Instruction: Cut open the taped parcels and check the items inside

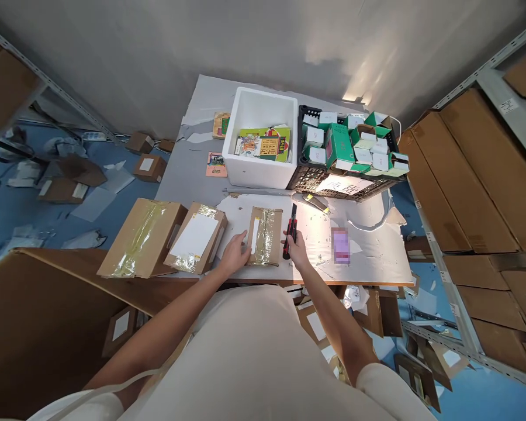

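A small taped cardboard box [273, 237] with a narrow white label lies in front of me near the table's front edge. At its left side is my left hand [235, 255], fingers loosely extended by the box edge and not wrapped round it. My right hand [297, 248], closed, holds a red and black utility knife [291, 234] just right of the box, its tip pointing away from me. Left of my left hand stand a taped box with a large white label [196, 237] and a bigger taped cardboard box [142, 237].
Behind are a white foam box [258, 175] holding booklets and a black crate [304, 175] of green and white cartons. A yellow and dark tool [316, 203] and a purple packet [341, 245] lie on the right. Shelving with cartons [460, 193] stands further right; a big open carton [48, 304] is left.
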Available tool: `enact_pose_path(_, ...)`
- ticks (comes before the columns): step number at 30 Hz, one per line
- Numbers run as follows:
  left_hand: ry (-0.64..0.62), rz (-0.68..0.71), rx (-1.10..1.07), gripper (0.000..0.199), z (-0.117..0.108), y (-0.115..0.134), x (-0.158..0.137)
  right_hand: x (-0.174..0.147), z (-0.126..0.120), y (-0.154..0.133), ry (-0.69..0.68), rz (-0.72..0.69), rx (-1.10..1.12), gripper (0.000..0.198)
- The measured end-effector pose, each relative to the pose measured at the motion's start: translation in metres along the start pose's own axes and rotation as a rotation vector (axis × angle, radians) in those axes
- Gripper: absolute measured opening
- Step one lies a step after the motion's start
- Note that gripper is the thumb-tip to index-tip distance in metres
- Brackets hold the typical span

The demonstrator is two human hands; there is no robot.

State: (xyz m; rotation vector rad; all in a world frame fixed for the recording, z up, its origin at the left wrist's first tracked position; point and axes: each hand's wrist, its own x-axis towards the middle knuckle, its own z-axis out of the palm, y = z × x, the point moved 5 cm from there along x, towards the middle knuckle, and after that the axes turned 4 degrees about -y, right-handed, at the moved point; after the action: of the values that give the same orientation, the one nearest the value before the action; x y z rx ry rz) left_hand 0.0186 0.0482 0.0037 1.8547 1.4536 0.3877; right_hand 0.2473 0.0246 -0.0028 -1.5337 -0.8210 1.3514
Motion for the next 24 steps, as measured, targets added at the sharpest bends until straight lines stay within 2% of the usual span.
enact_pose_path(3,0.024,0.082,0.105,0.053,-0.019,0.015,0.035,-0.03,-0.01,0.011,0.069,0.046,-0.006,0.038)
enact_pose_path(6,0.033,0.184,0.203,0.049,-0.036,0.03,0.081,-0.066,-0.008,0.029,0.073,0.149,0.171,0.042)
enact_pose_path(9,-0.085,0.228,0.252,0.048,-0.037,0.035,0.12,-0.094,0.008,0.044,0.025,0.27,0.45,0.049)
enact_pose_path(12,-0.203,0.208,0.281,0.042,-0.031,0.031,0.138,-0.106,0.027,0.046,-0.042,0.356,0.622,0.049)
enact_pose_path(15,-0.208,0.17,0.292,0.04,-0.029,0.025,0.14,-0.106,0.035,0.042,-0.048,0.355,0.665,0.051)
enact_pose_path(18,-0.177,0.125,0.288,0.038,-0.034,0.02,0.136,-0.1,0.03,0.039,-0.032,0.327,0.601,0.052)
enact_pose_path(21,-0.105,0.052,0.278,0.034,-0.043,0.012,0.118,-0.082,0.01,0.032,0.002,0.272,0.475,0.054)
enact_pose_path(24,-0.033,-0.031,0.265,0.036,-0.046,0.001,0.082,-0.047,-0.016,0.014,0.063,0.162,0.34,0.058)
